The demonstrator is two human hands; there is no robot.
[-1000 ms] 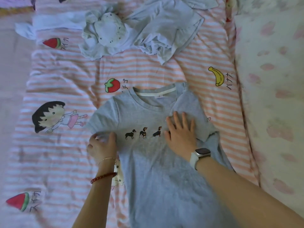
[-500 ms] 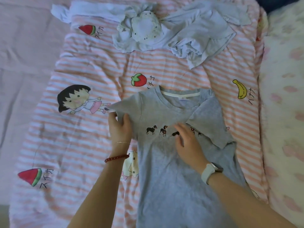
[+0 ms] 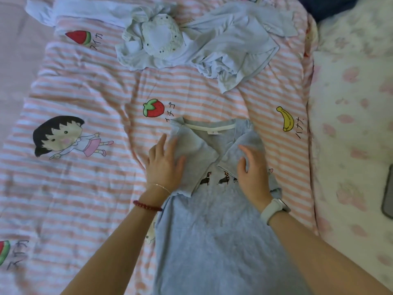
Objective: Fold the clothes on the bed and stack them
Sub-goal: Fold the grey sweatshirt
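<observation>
Grey T-shirt lies face up on the striped bed cover, neck at 12 o'clock, hem running off the frame at 6 o'clock, and it is the piece you are folding. In the head view both short sleeves are turned inward over the chest, nearly meeting below the collar.

Your left hand lies flat, fingers straight and spread, on the left sleeve fold at 9 o'clock of the dog print. Your right hand lies open and flat on the right sleeve fold at 3 o'clock of the print; neither hand grips cloth.

Press each fold with your whole palm and sweep outward, so the side edges run straight and parallel toward the hem. Even the two flaps before you bring the hem up.

Unfolded pale clothes wait in a heap at 12 o'clock, well apart from the shirt.
</observation>
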